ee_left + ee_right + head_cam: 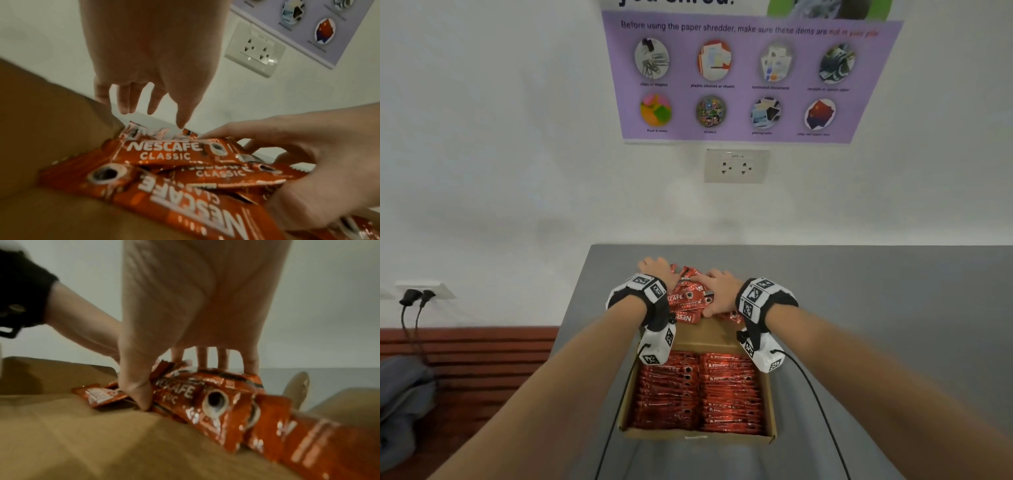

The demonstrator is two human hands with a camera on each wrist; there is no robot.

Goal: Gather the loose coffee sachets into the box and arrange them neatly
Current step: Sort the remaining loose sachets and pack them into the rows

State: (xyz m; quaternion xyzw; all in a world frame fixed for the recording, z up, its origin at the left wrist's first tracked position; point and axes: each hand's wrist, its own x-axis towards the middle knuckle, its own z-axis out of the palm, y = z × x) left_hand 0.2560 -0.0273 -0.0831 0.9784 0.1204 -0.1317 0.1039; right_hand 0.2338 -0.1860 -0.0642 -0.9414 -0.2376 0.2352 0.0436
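hands cupped round the loose sachets on the box flap: left hand fingers straight, right hand clasping a bunch, prob so you can scoop em in w/o spills.

Both arms stretched straight out, wrists nearly side by side. Left hand has fingers loosely extended, pointing down; right hand is spread with thumb hooked under.

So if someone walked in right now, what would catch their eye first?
Probably the heap of red coffee sachets on the open flap at the box's far end, with the left hand and right hand cupped around it. Next, the two tidy rows of sachets filling the box, and the purple shredder poster on the wall above.
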